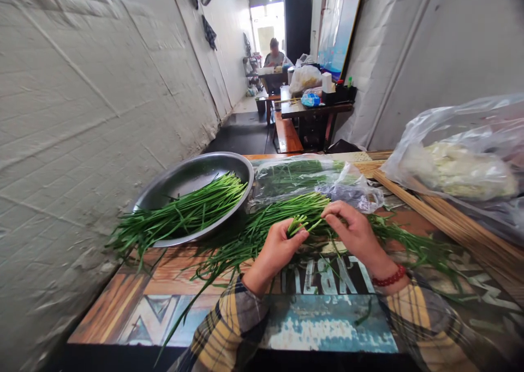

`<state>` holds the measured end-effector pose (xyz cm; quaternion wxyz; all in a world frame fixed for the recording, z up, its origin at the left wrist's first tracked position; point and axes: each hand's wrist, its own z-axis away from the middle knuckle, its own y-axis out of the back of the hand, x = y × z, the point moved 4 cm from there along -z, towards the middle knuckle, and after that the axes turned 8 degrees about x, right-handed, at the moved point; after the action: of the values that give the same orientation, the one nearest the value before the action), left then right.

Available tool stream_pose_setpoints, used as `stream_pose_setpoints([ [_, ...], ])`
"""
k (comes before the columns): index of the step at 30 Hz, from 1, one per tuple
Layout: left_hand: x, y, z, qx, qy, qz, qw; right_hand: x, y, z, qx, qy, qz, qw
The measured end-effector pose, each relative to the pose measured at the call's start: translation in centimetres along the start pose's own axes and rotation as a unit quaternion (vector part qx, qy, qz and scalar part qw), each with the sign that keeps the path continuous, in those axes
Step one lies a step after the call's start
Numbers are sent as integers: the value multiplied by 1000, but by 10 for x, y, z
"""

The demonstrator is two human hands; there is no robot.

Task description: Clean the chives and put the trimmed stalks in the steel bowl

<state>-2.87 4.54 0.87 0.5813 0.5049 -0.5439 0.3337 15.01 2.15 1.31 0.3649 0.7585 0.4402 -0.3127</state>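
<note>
My left hand [282,247] is closed around a small bunch of garlic chives [298,226], cut ends pointing up and right, long leaves trailing down to the left. Thumb and fingers of my right hand [352,231] pinch the pale end of a chive stem beside that bunch. Just behind my hands lies a loose pile of chives [262,222] on the table. To the left, a wide metal basin [180,182] holds a thick bundle of chives [196,205] whose leaves hang over its rim. A clear plastic bag [303,178] with more greens lies behind the pile.
The patterned wooden table [135,290] fills the foreground. Chive scraps [417,246] and long wooden skewers [446,214] lie to the right, beside a plastic bag of pale food [462,167]. A brick wall [73,115] borders the left. Farther back, a person [274,55] sits behind another table [315,110].
</note>
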Motion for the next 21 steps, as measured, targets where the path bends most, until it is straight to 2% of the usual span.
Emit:
stream_pose_setpoints([
  [3, 1, -1, 0, -7, -3, 11, 1000, -13, -5, 1, -39, 89, 61, 993],
  [5, 1, -2, 0, -9, -5, 12, 1000, -15, -13, 4, -60, 89, 49, 993],
  [7, 0, -2, 0, -9, -5, 8, 1000, -12, -20, 7, -57, 42, -3, 998],
  [9, -2, -2, 0, -5, -6, 2, 1000, -6, -24, 10, -37, -36, -70, 996],
  [13, -2, 0, 0, 10, -7, -18, 1000, 13, -18, 10, 40, -182, -174, 967],
  [15, 0, 2, 0, 28, -8, -21, 999, 19, -6, 6, 78, -210, -206, 952],
  [17, 3, 6, 0, 49, -8, -11, 999, 20, 6, 1, 88, -202, -220, 950],
  [19, 4, 10, -1, 61, -1, 6, 998, 14, 14, -3, 56, -169, -199, 964],
  [21, 5, 16, -2, 72, 10, 15, 997, 5, 13, -4, -42, -124, -152, 980],
])
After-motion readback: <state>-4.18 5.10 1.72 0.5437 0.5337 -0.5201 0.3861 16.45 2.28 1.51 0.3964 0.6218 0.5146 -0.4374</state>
